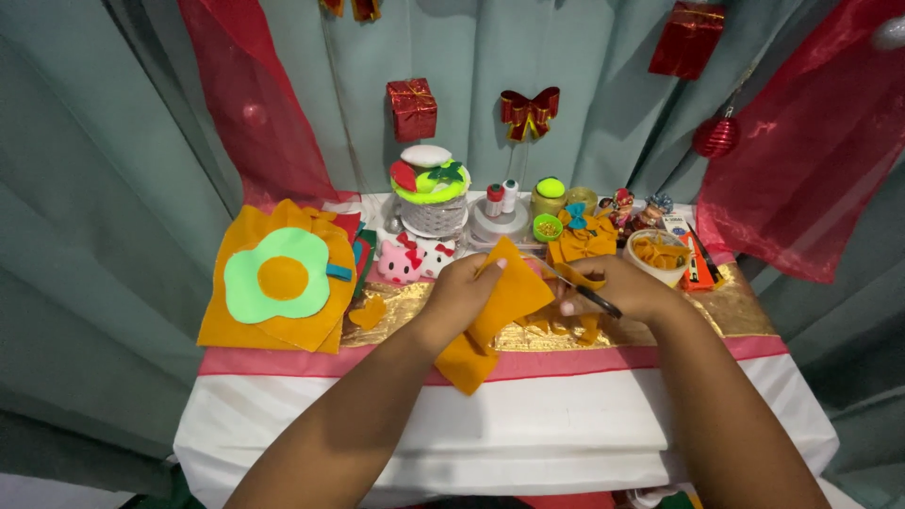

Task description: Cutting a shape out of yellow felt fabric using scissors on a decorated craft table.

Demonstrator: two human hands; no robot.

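Left hand (462, 287) pinched an orange felt piece (495, 316) above the desk (490, 424), near its front middle. Right hand (617, 287) gripped scissors (584, 287), blades at the felt's right edge. Felt stack with green egg shape (278, 278) lay left.

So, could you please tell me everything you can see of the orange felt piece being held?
The orange felt piece is a soft, matte sheet, mustard-orange, folded or draped so it hangs from an upper corner down to a lower corner over the pink band of the table. The left hand pinches its upper part with the fingers. The right hand holds scissors at its right edge, blades seemingly against the felt. Orange scraps lie just behind it.
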